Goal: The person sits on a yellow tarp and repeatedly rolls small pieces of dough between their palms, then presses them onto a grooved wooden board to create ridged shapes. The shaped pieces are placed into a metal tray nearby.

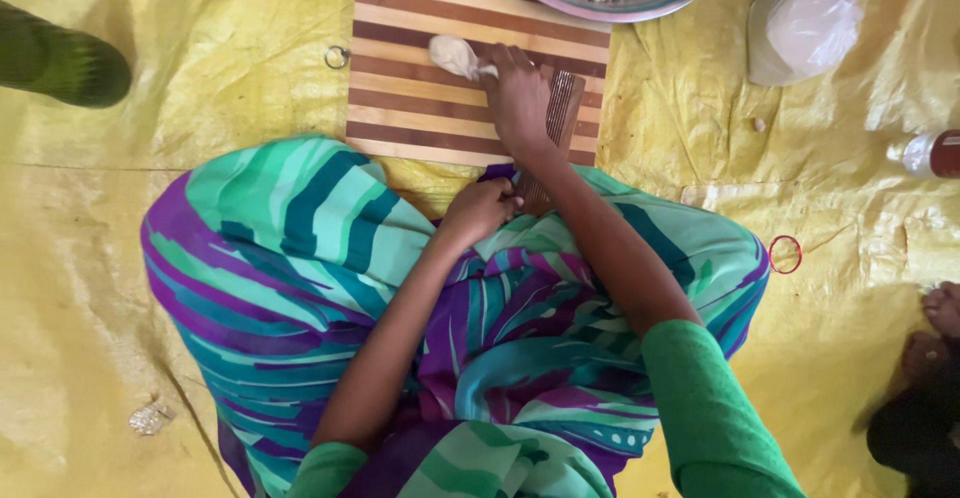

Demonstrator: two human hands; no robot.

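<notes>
A striped wooden board (420, 68) lies on the yellow sheet in front of my lap. A lump of pale dough (454, 55) rests on it. My right hand (520, 98) reaches onto the board, its fingers pinching the dough's near edge, and its palm lies over a brown ridged wooden paddle (566, 108). My left hand (482, 208) is closed around the paddle's near end at the board's edge, above my striped green and purple cloth.
A metal bowl (620, 3) of several small shaped dough pieces sits beyond the board. At the upper right are a white plastic bag (805, 28) and a bottle (935, 153). A red ring (785, 255), a small metal ring (337, 57), and another person's foot (942, 308) are nearby.
</notes>
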